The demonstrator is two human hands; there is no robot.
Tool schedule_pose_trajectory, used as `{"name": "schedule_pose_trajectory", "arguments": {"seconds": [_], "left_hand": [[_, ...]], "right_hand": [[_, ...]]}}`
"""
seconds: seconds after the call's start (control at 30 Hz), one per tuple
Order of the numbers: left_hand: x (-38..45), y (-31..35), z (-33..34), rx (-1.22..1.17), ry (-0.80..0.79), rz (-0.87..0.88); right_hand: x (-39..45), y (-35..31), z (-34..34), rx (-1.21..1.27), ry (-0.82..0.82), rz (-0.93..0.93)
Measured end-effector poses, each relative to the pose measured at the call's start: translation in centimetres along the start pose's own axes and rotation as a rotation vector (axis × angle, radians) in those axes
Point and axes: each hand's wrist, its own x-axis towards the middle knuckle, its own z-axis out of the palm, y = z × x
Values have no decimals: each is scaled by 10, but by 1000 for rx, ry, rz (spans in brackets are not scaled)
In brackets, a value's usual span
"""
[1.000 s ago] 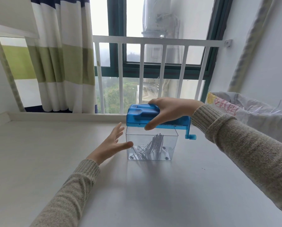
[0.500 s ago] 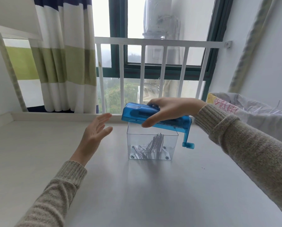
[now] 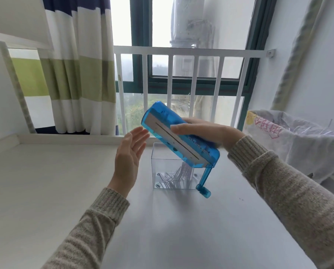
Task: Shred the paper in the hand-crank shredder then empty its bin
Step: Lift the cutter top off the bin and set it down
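My right hand (image 3: pixel 203 131) grips the blue shredder top (image 3: pixel 168 133), lifted off and tilted steeply, its left end high and its slot facing me. Its crank handle (image 3: pixel 204 181) hangs down at the lower right end. Paper strips (image 3: pixel 183 171) trail from the top's underside into the clear bin (image 3: pixel 158 164), which stands on the white table (image 3: pixel 162 230) with shredded strips on its floor. My left hand (image 3: pixel 129 158) is open, palm toward the shredder, just left of the bin and touching nothing.
A white plastic bag (image 3: pixel 298 144) with shredded paper strips in it sits at the right, beside the table. A white railing (image 3: pixel 181 53) and window stand behind the table's far edge. A striped curtain (image 3: pixel 75 65) hangs at the back left.
My right hand has lifted the blue top off the bin and tipped its left end up. My left hand let go of the bin and rose, open.
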Motion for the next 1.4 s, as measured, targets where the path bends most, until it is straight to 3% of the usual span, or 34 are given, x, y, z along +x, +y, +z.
{"name": "schedule_pose_trajectory", "arguments": {"seconds": [0.3,0.7,0.97,1.1,1.4], "left_hand": [[-7,-4,32,-57,-29,-133],[-21,-10,49,-231,-119,-189],[-27,6,48,-164,-44,-74],[-23,14,36,-292,-53,-159],[-26,34,10,-342,-43,-243]], "right_hand": [[-5,16,13,488,38,-31],[10,36,41,863,298,-158],[16,32,54,994,287,-181],[18,18,59,993,290,-202],[31,-6,77,748,538,-243]]}}
